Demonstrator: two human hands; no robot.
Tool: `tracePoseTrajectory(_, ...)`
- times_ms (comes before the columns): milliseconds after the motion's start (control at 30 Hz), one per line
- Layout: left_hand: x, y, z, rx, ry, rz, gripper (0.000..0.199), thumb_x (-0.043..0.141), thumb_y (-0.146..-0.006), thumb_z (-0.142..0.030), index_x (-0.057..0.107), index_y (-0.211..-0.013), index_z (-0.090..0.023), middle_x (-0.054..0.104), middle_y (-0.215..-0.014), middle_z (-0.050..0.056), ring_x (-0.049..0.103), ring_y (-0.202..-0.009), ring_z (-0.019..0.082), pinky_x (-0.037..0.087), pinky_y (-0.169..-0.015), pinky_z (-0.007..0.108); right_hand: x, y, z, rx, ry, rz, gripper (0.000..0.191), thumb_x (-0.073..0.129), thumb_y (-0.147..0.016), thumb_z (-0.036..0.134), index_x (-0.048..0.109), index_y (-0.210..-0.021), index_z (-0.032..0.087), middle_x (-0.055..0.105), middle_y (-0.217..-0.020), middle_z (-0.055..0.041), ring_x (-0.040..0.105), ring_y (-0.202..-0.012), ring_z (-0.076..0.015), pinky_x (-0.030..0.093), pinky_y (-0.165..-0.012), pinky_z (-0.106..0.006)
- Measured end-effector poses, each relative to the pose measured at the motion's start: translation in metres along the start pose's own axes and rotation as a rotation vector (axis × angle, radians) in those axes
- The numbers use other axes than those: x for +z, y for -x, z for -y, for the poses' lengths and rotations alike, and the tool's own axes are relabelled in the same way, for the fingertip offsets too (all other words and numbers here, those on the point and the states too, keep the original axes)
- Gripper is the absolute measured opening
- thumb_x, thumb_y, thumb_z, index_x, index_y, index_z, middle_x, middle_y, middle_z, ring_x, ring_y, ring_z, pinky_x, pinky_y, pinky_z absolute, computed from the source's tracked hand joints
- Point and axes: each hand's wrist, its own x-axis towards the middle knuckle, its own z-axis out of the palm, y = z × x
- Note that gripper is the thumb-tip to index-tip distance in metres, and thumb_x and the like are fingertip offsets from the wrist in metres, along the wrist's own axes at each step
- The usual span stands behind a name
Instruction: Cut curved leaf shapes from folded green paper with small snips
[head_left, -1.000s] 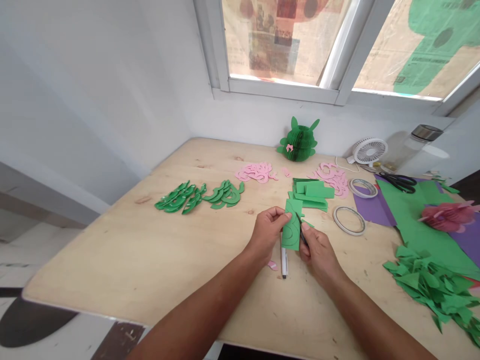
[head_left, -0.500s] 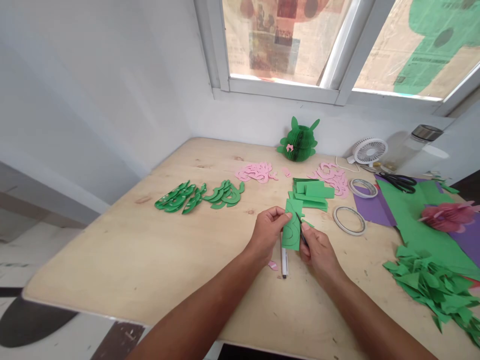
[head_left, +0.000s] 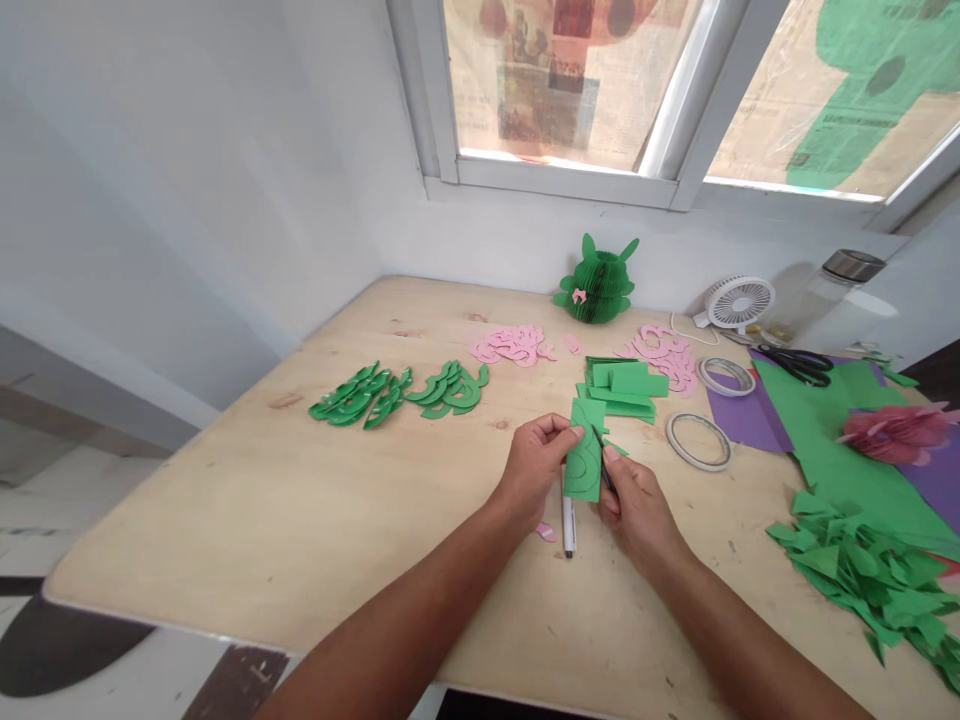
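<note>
My left hand [head_left: 536, 462] pinches a small green paper piece [head_left: 583, 465] by its left edge, thumb on top. Curved outlines are drawn on this paper. My right hand [head_left: 637, 500] is closed around dark scissors [head_left: 598, 437], mostly hidden by the fingers, with the blade against the paper's right side. A green sliver sticks out above my right thumb. Beneath the paper lies a white pen [head_left: 569, 530], its upper part covered. A small pink scrap [head_left: 546, 532] lies beside the pen. Just beyond my hands is a stack of folded green paper [head_left: 626, 385].
Green cut-outs [head_left: 352, 395] and curved green pieces [head_left: 450, 388] lie left. Pink cut-outs [head_left: 514, 345] and a green honeycomb paper figure [head_left: 596, 285] are behind. Rightward are tape rolls [head_left: 699, 465], black scissors [head_left: 795, 363], a fan [head_left: 739, 303], a bottle [head_left: 817, 300] and green scraps [head_left: 862, 570].
Almost nothing differs. The green paper has tilted very slightly between my hands, while both hands keep their hold in the same place.
</note>
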Motion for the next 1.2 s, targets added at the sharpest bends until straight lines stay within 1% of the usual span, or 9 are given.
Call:
tracePoseTrajectory(333,-0.0017,-0.0016,0.0002,-0.005,-0.005,-0.013,0.026,0.074,-0.055,-0.031,0.054,-0.057,-0.015,0.052,-0.054,-0.003,0.045,-0.051,0.007,0.035,-0.052,0.020,-0.0026,-0.0016,-0.0028,-0.030,0.042,0.010,0.053,0.049,-0.084,0.055,0.036,-0.047,0.019,0.030,-0.039,0.0070,0.024,-0.036,-0.0053,0.016,-0.037,-0.022)
tracePoseTrajectory(533,-0.0046,-0.0038,0.0006,-0.035,0.002,0.016,0.027,0.075,-0.056,-0.034,0.056,-0.062,-0.015,0.056,-0.056,-0.001,0.049,-0.051,0.010,0.039,-0.053,0.023,-0.0001,-0.0001,0.0017,-0.012,0.079,-0.014,0.048,0.051,-0.081,0.058,0.044,-0.054,0.018,0.031,-0.039,0.0080,0.023,-0.035,-0.0055,0.016,-0.035,-0.021)
tracePoseTrajectory(700,-0.0050,-0.0041,0.0008,-0.023,-0.010,0.011,0.027,0.076,-0.055,-0.033,0.057,-0.063,-0.015,0.057,-0.057,-0.001,0.049,-0.052,0.009,0.039,-0.053,0.022,-0.0004,-0.0001,0.0005,-0.025,0.087,-0.009,0.049,0.051,-0.080,0.058,0.041,-0.052,0.019,0.031,-0.039,0.0075,0.024,-0.035,-0.0061,0.018,-0.035,-0.022)
tracePoseTrajectory(800,-0.0046,-0.0035,0.0000,-0.018,-0.006,0.015,0.027,0.075,-0.056,-0.033,0.056,-0.062,-0.015,0.056,-0.056,-0.001,0.048,-0.052,0.009,0.039,-0.053,0.021,-0.0007,-0.0006,-0.0009,-0.028,0.085,-0.004,0.047,0.050,-0.081,0.058,0.045,-0.055,0.019,0.032,-0.039,0.0075,0.024,-0.035,-0.0067,0.017,-0.035,-0.022)
tracePoseTrajectory(967,-0.0041,-0.0031,-0.0013,-0.027,-0.008,0.002,0.028,0.076,-0.054,-0.033,0.056,-0.060,-0.015,0.053,-0.054,-0.002,0.045,-0.050,0.008,0.037,-0.051,0.021,-0.0010,0.0002,-0.0022,-0.033,0.114,-0.004,0.053,0.047,-0.083,0.058,0.038,-0.047,0.020,0.030,-0.038,0.0063,0.026,-0.035,-0.0068,0.018,-0.036,-0.023)
tracePoseTrajectory(1200,-0.0049,-0.0034,-0.0002,-0.017,-0.016,0.011,0.028,0.075,-0.055,-0.034,0.055,-0.060,-0.015,0.052,-0.055,-0.002,0.046,-0.052,0.008,0.037,-0.052,0.021,-0.0002,0.0014,-0.0017,-0.031,0.120,0.007,0.053,0.046,-0.084,0.057,0.037,-0.047,0.020,0.030,-0.039,0.0065,0.026,-0.035,-0.0067,0.018,-0.038,-0.024)
